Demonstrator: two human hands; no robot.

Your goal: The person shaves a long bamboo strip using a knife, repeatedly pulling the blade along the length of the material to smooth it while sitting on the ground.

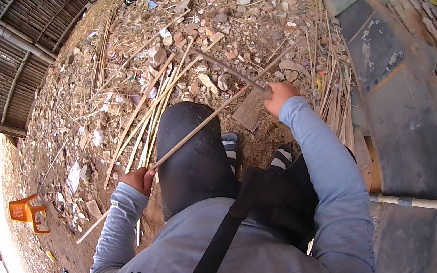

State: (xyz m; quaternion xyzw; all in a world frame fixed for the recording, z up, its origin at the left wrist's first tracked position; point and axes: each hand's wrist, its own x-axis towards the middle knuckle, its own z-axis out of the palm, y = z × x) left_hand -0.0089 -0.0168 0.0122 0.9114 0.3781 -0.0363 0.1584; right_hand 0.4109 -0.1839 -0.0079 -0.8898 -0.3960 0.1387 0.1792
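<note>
Two hands are engaged. The left hand pinches one long bamboo-like strip, which runs diagonally over the left thigh. The right hand is closed around the end of a narrow, dark, blade-like tool; tool and strip cross beside it, contact unconfirmed. The strip should handle as light, springy and splinter-prone; grip its lower portion, clear of the tool.
</note>
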